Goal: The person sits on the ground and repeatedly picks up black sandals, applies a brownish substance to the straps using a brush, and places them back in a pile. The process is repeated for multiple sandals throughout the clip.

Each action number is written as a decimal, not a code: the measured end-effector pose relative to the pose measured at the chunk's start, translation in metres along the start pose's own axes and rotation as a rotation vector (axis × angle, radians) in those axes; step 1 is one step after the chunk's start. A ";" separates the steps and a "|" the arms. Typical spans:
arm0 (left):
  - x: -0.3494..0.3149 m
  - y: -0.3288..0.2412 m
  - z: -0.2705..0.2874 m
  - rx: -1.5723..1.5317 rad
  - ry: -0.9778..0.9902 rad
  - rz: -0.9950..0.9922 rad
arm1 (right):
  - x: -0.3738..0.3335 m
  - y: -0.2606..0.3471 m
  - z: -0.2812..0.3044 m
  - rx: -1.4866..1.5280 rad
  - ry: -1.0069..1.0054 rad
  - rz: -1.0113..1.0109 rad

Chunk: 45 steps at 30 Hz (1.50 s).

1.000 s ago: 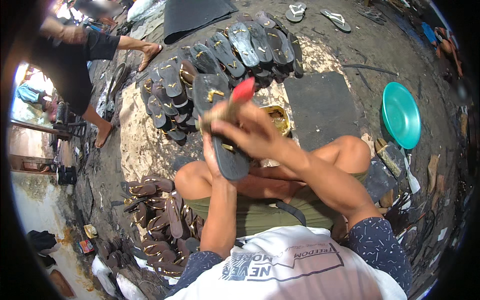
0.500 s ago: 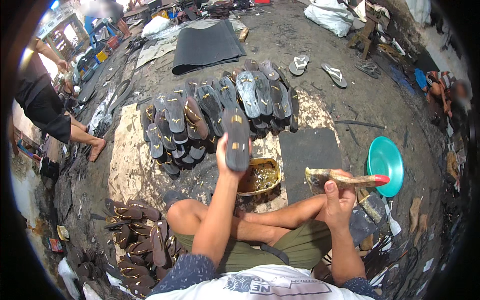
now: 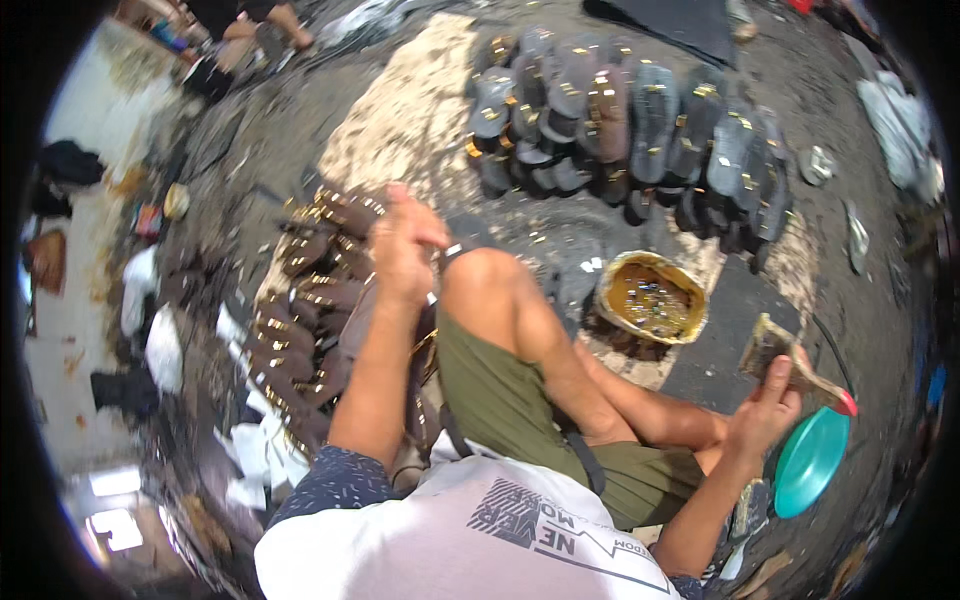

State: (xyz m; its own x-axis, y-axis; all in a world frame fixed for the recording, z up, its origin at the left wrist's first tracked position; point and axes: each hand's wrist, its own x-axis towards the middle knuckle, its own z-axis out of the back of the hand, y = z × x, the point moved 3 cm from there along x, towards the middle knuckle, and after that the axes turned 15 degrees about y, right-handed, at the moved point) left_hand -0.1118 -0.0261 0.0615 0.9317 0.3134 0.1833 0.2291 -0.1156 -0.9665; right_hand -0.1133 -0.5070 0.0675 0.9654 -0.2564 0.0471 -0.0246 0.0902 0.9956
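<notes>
My left hand (image 3: 405,245) is raised beside my knee with its fingers apart. It holds nothing that I can see. Just beyond and below it lies a heap of brown sandals (image 3: 335,270) with gold-coloured trim. A flat, broad paintbrush (image 3: 770,350) with a red-tipped handle is gripped in my right hand (image 3: 765,410), out to the right. Between my legs and the rows of dark sandals (image 3: 655,120), laid out overlapping, stands a rectangular tub (image 3: 603,300) with yellowish-brown, lumpy contents.
A turquoise basin (image 3: 810,465) stands close to my right hand. A dark mat (image 3: 715,365) lies under the brush, next to pale stained sheeting (image 3: 400,95). White scraps (image 3: 262,450) lie left of the sandal heap. A person's bare feet (image 3: 297,28) show at the far left.
My view has swung left. My left hand has gone from the middle to the brown sandal heap, and the dark sandal it held is no longer in it. The right hand still holds the paintbrush.
</notes>
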 end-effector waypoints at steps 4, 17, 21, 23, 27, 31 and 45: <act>-0.080 -0.018 0.155 0.704 -0.352 0.183 | 0.022 -0.004 -0.021 0.069 0.072 0.057; -0.128 0.004 0.186 1.179 0.130 0.494 | 0.059 -0.085 -0.098 -0.670 0.723 -0.046; -0.115 -0.012 0.101 0.472 0.041 0.437 | 0.061 -0.119 -0.112 -1.094 0.781 -0.024; -0.132 0.007 0.067 0.491 0.131 0.393 | 0.059 -0.092 -0.108 -0.728 0.648 0.006; -0.121 0.027 0.037 0.358 0.092 0.318 | 0.061 -0.058 -0.062 -0.149 0.503 0.021; -0.080 -0.005 0.017 -0.066 0.064 0.258 | 0.069 -0.045 0.030 -1.156 0.581 0.110; -0.079 0.037 -0.172 -0.994 0.466 0.600 | -0.026 0.034 -0.142 0.146 0.651 0.509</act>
State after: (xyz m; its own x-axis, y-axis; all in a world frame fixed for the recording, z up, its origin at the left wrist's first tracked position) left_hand -0.1281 -0.2172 0.0426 0.9271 -0.3748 0.0036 -0.3417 -0.8491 -0.4029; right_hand -0.1025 -0.3609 0.0888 0.7834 0.3929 0.4816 -0.4875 -0.0923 0.8682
